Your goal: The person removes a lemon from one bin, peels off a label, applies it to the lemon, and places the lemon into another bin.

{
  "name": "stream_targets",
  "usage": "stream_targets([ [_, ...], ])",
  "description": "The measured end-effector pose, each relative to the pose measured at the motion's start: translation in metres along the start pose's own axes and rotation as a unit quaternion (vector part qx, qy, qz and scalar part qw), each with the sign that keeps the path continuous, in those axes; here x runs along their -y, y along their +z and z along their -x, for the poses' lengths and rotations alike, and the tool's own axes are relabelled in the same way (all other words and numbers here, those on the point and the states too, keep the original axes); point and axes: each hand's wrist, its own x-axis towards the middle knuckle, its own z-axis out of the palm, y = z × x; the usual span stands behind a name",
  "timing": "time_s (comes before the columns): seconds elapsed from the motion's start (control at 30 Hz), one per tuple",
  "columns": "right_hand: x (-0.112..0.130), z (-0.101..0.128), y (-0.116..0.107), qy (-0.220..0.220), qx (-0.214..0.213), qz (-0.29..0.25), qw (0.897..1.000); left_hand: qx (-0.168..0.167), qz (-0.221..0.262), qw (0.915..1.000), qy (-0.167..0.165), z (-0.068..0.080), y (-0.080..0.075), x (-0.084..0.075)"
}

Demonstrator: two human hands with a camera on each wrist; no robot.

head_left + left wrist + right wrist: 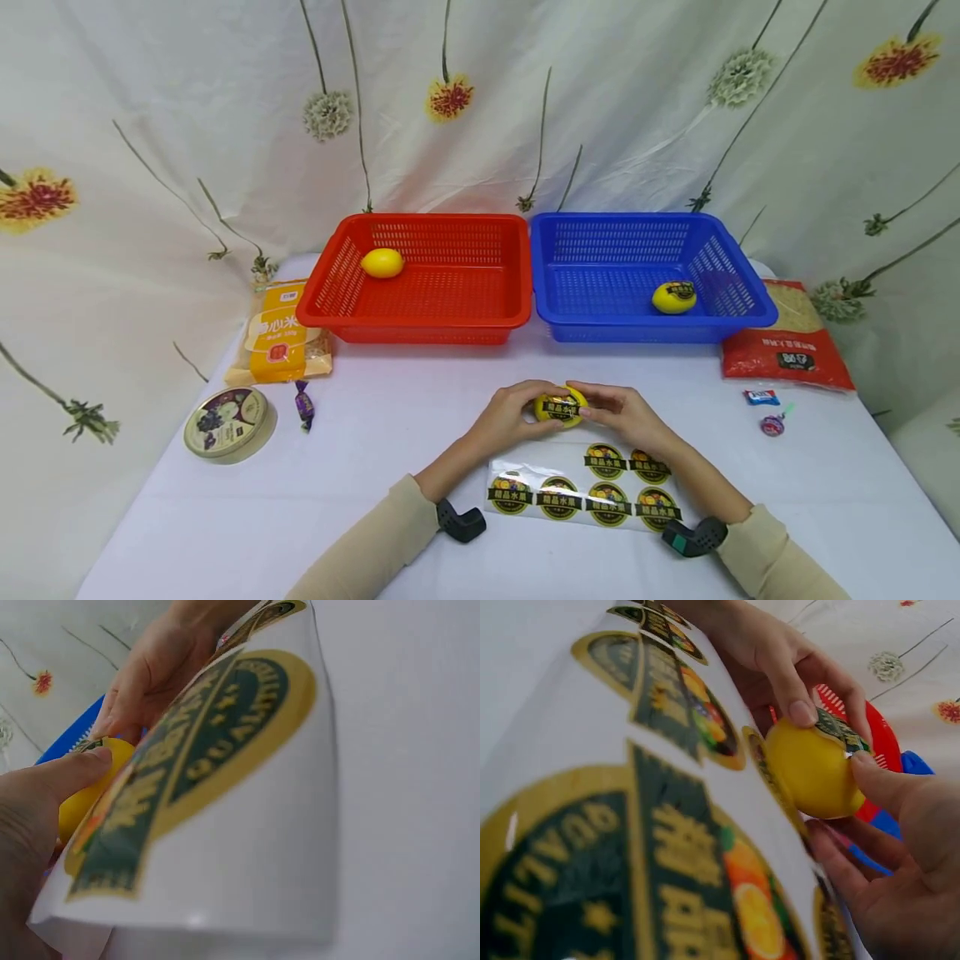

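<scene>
Yellow lemon getting its label, held over the sticker sheet

A round yellow plastic lemon (559, 407) is gripped near the table's front by both the left hand (514, 414) and right hand (619, 411), probably so the dark label on it gets pressed flat, just beyond a glossy sheet of round green-and-gold stickers (592, 493). An unlabelled yellow lemon (382, 262) is kept in the far-left red plastic basket (420, 321); a labelled yellow lemon (673, 297) in the blue plastic basket (600, 325) to its right.

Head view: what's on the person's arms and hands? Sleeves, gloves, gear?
Both forearms wear long beige sleeves ending at the wrists. The left hand and right hand are bare, with no gloves or rings visible. A black device is strapped under the left wrist; the one on the right wrist is black with a teal patch. No cables visible.
</scene>
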Motion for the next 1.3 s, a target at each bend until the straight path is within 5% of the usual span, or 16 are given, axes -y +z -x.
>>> stream_targets([
  [0.07,0.009,0.004,-0.002,-0.026,-0.043,0.04,0.998,0.003,0.018,0.9998,-0.004,-0.002,0.001,-0.001],
  [0.13,0.021,0.007,-0.006,-0.052,-0.137,0.074,0.986,0.008,0.034,0.9994,-0.008,-0.005,0.001,-0.001],
  [0.27,0.033,0.009,-0.023,-0.068,-0.366,0.075,0.925,0.013,0.049,0.9987,-0.008,-0.008,0.003,-0.001],
  [0.33,0.03,0.006,-0.037,-0.052,-0.441,0.051,0.895,0.015,0.055,0.9984,-0.008,-0.009,0.003,0.0],
  [0.43,0.023,0.002,-0.058,-0.004,-0.497,0.025,0.868,0.022,0.064,0.9977,-0.007,-0.012,0.003,0.0],
  [0.73,0.016,-0.01,-0.083,0.054,-0.574,0.02,0.817,0.075,0.061,0.9952,-0.017,-0.04,-0.013,-0.01],
  [0.83,0.014,-0.012,-0.082,0.055,-0.583,0.016,0.811,0.066,0.087,0.9938,-0.018,-0.069,-0.029,-0.026],
  [1.03,0.011,-0.014,-0.079,0.029,-0.586,0.015,0.809,-0.021,0.112,0.9935,-0.01,-0.155,-0.054,-0.055],
  [1.17,0.011,-0.017,-0.076,0.021,-0.581,0.019,0.813,-0.058,0.075,0.9951,-0.03,-0.211,-0.05,-0.052],
  [1.3,0.011,-0.021,-0.071,0.024,-0.568,0.021,0.823,-0.069,0.057,0.9933,-0.073,-0.247,-0.035,-0.034],
])
